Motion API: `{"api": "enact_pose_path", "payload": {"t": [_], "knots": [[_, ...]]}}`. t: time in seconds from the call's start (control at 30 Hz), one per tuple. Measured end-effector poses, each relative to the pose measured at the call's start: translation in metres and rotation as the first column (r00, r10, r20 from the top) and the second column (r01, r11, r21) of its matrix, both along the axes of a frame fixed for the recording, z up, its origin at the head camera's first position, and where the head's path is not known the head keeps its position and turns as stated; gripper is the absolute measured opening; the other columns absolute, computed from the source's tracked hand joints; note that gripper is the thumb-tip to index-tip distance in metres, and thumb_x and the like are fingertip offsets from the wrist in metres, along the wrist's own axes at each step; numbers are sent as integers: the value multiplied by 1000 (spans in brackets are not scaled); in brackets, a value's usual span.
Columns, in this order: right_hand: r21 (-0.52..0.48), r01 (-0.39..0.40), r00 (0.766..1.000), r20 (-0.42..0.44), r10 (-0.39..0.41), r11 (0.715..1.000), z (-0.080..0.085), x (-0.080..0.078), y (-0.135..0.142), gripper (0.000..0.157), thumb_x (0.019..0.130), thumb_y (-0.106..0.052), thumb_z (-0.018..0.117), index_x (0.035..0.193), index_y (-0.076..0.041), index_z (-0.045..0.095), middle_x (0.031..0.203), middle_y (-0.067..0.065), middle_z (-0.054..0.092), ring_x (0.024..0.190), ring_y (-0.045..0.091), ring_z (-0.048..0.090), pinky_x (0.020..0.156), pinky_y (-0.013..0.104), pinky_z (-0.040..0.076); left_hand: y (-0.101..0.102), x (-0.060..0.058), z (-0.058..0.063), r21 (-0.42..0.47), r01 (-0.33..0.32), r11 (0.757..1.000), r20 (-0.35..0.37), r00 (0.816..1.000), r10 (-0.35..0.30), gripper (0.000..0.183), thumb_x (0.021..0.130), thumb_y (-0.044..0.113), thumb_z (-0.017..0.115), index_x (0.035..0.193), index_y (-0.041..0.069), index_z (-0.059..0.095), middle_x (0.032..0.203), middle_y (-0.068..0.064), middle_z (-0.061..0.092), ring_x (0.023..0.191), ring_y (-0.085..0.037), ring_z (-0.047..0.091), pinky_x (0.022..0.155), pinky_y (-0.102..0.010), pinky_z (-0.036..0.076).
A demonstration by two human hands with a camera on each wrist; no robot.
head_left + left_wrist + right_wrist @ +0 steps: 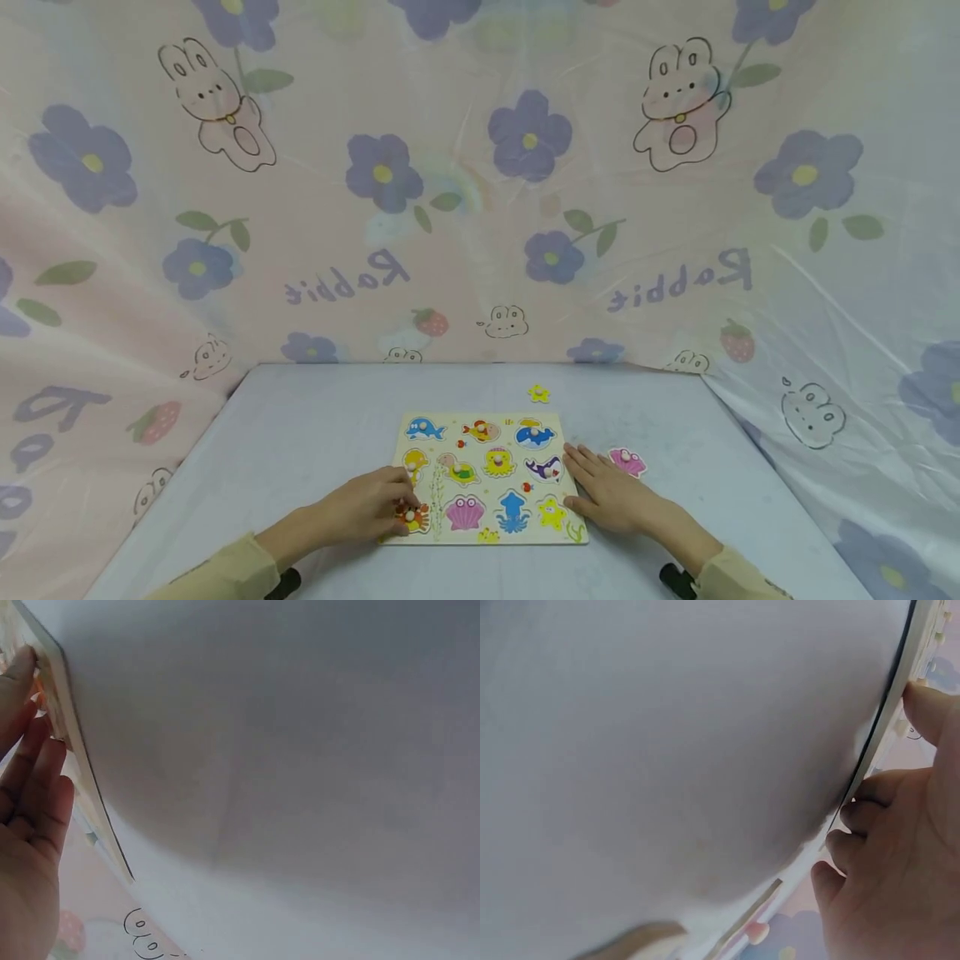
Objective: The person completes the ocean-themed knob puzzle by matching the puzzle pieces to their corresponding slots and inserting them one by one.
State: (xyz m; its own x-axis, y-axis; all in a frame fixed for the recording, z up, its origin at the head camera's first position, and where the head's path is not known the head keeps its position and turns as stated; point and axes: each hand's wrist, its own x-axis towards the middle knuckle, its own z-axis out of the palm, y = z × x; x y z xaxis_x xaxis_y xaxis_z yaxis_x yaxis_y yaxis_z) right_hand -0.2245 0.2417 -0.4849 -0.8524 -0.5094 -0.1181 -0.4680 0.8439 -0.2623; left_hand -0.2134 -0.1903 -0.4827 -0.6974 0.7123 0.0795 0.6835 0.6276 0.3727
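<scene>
Beige sleeves, two; left-hand grip, which is pinching a crab piece lying at the near left corner of a puzzle board, probably light, stiff, best taken by its knob; right-hand grip, fingers extended, touching the right edge.

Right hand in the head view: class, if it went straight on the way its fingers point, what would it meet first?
The right hand would first meet the puzzle board, at its right edge; it seems close against it, though exact contact is hard to judge.
</scene>
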Motion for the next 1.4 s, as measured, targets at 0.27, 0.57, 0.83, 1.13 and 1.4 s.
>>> {"api": "enact_pose_path", "payload": {"t": [0.27,0.57,0.83,1.13,1.4], "knots": [[10,6,1000,-18,-6,1000,-2,-3,2,75,106,-47,55,160,0,34,171,16,25,157,39,22,125,57,25,0,-3,1,-25,46,999,-71,996,-47,19,94,23,80,112,18,82,107,16,60,95,1,55,86,-24,56],[-91,27,999,-22,-29,996,5,-2,8,76,103,-45,62,160,-2,37,169,15,30,156,41,23,124,61,24,-2,-1,0,2,66,998,-80,995,-65,21,96,22,77,116,15,81,109,13,62,96,1,57,86,-24,57],[-288,55,977,-183,-112,956,17,-7,39,63,101,-29,69,153,2,48,161,20,43,147,48,37,117,66,33,-4,1,-4,42,67,997,-45,997,-65,19,97,20,76,115,16,81,110,15,61,94,2,56,83,-23,56],[-456,72,940,-267,-214,887,17,-17,73,35,96,-9,75,129,1,68,128,17,69,115,42,66,93,58,57,-10,5,-9,99,-26,995,2,1000,25,15,95,21,78,109,22,78,112,17,60,98,1,59,88,-25,57],[-465,181,962,-99,-254,866,1,-28,87,15,95,-7,75,109,-4,74,101,4,70,85,13,66,70,25,58,-17,7,-11,101,-66,993,22,998,64,16,94,31,79,109,26,75,113,20,59,101,0,58,91,-29,58]]}}
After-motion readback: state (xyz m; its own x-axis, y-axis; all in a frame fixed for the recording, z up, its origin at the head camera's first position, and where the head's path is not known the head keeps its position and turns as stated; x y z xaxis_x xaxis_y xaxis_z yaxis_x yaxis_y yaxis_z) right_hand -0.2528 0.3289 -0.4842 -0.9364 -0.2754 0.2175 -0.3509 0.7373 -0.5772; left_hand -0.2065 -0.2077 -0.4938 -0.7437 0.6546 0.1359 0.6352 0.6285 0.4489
